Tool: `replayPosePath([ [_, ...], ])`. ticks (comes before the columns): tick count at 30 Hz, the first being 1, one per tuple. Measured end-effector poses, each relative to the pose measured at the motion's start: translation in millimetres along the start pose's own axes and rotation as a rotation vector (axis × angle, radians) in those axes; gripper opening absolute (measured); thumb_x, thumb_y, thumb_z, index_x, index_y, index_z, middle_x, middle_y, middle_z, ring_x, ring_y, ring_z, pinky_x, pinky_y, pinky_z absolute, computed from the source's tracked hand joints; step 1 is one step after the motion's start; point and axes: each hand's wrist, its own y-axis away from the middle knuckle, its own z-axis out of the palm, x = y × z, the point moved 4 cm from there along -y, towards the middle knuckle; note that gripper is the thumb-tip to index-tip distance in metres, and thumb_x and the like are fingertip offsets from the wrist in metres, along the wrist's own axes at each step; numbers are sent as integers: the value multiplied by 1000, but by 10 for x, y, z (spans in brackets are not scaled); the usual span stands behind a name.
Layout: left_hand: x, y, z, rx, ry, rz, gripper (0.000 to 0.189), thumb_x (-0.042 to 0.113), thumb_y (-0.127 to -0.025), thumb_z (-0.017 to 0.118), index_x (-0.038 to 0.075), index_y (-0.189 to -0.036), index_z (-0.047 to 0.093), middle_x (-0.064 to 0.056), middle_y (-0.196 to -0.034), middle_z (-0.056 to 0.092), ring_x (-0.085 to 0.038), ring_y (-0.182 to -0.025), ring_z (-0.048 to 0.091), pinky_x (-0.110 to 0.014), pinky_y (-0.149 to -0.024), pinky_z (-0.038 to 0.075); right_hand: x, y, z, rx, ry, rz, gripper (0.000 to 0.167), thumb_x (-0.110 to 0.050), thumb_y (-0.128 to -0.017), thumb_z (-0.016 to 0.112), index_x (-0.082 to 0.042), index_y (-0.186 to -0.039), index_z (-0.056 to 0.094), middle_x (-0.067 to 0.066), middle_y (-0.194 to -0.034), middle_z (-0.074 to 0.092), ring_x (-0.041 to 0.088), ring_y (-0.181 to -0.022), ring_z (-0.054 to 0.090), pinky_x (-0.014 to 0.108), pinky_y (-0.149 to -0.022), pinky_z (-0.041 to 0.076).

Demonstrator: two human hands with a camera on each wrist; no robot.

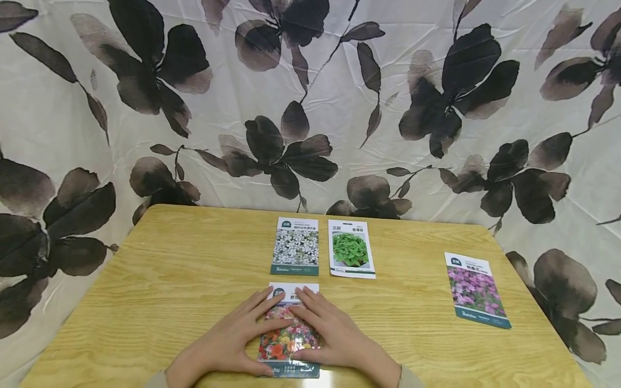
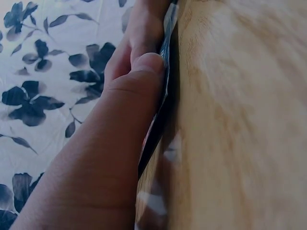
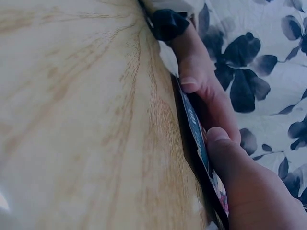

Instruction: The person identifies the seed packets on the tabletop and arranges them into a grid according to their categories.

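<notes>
A seed packet with a picture of mixed red, orange and pink flowers (image 1: 283, 345) lies at the near middle of the table. Both hands rest on it, fingers spread over its face. My left hand (image 1: 237, 334) covers its left side, thumb near the bottom band. From the right, my right hand (image 1: 337, 334) lies across it, its fingertips reaching the white top strip. Parts of the print are hidden under the fingers. In the left wrist view the packet's edge (image 2: 165, 91) runs close over the wood; the right wrist view shows both thumbs on its dark bottom band (image 3: 196, 129).
Behind the hands lie a white-flower seed packet (image 1: 295, 248) and a green-leaf packet (image 1: 350, 250), side by side. A purple-flower packet (image 1: 477, 291) lies at the right, slightly turned. The wooden table (image 1: 170, 269) ends at a floral curtain (image 1: 218, 108).
</notes>
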Motion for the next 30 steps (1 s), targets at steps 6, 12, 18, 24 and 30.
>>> replayPosePath([
  [6,5,4,-10,-2,-5,-14,82,79,-78,59,44,-150,40,-3,-164,23,-37,-149,16,-65,-106,34,8,-1,11,0,-12,-2,83,-70,-91,51,-18,-154,39,10,-163,24,28,-149,23,47,-115,31],
  [12,3,2,-7,10,-15,-7,82,79,-77,59,44,-149,41,-4,-163,25,-37,-149,17,-65,-105,35,12,-1,7,1,-30,7,84,-70,-90,52,-18,-154,38,9,-163,24,27,-149,21,47,-115,29],
  [18,6,-6,-19,17,7,-11,82,79,-77,61,43,-148,43,-4,-163,26,-37,-149,18,-66,-104,36,8,-3,-15,0,-64,11,84,-69,-90,54,-18,-154,39,8,-163,24,27,-149,21,46,-117,27],
  [24,4,-17,-25,21,11,-12,83,79,-76,62,44,-148,43,-3,-163,26,-36,-149,17,-65,-105,35,5,-16,-70,94,-91,-23,70,-58,-93,58,-13,-146,50,11,-157,37,29,-145,33,49,-114,32],
  [30,-9,-18,-9,18,27,-24,83,80,-75,62,46,-148,43,-2,-163,24,-35,-150,16,-64,-106,34,65,-13,-143,299,-200,-60,48,-36,-93,69,-4,-129,63,15,-141,56,30,-132,51,51,-107,40],
])
